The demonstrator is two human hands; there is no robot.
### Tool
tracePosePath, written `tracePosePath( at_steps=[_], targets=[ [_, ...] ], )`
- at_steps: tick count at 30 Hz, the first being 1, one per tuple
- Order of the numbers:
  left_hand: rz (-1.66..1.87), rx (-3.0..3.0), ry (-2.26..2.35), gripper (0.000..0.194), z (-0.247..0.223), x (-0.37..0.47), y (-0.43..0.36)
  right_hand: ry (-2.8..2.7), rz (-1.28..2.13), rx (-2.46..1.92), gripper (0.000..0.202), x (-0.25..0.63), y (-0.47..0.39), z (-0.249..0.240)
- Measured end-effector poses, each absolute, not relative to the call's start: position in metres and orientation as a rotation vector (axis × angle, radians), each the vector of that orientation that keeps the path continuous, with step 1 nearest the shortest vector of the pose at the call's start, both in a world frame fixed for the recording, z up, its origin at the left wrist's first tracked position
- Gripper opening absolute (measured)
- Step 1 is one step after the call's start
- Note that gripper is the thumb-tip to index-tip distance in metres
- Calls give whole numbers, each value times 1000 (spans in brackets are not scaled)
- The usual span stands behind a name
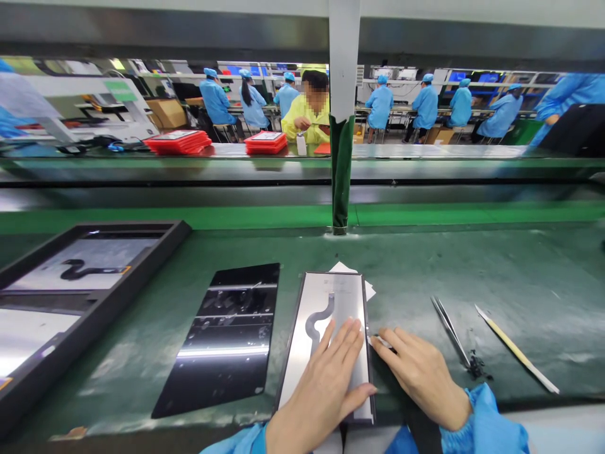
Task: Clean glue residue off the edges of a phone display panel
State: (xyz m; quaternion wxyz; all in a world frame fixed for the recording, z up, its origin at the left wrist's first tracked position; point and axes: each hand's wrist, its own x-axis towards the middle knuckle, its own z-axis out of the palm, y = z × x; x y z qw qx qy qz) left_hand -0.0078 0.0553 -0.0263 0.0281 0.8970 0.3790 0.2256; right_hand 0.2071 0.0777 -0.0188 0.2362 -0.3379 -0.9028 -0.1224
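A flat silver panel (348, 306) with a dark frame and a curved grey ribbon strip (312, 323) lies on the green bench. My left hand (326, 378) rests flat on the panel's lower part, fingers stretched out. Beside the panel's right edge is my right hand (416, 372), its fingers bent and pressed together around a small pale item, mostly hidden, that touches the edge. White paper (370, 290) sticks out from under the panel's top right corner. Left of the panel lies a glossy black sheet (227, 337).
Tweezers (450, 331), dark scraps (478, 366) and a yellow-handled blade tool (515, 350) lie at right. A black tray (142, 277) holding similar panels stands at left. A post (341, 170) rises behind. Across the line, a person in yellow sits near red stacks (265, 144).
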Motion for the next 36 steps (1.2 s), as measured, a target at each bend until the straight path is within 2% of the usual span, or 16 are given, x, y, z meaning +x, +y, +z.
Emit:
tracePosePath(
  at_steps=[13, 21, 30, 34, 36],
  targets=[
    [680, 2774, 1174, 71, -23, -7, 55, -2459, -324, -928, 41, 206, 81, -19],
    [684, 2754, 1161, 75, -23, -8, 56, -2476, -348, -917, 38, 206, 79, -19],
    [623, 2754, 1163, 68, -18, -9, 56, -2150, 207, -1184, 27, 220, 83, -6],
    [551, 2738, 1132, 67, -12, -16, 54, -2270, 380, -1259, 30, 223, 83, 2],
    [531, 2722, 1102, 69, -8, -22, 52, -2344, 516, -1342, 25, 220, 85, 8]
  ],
)
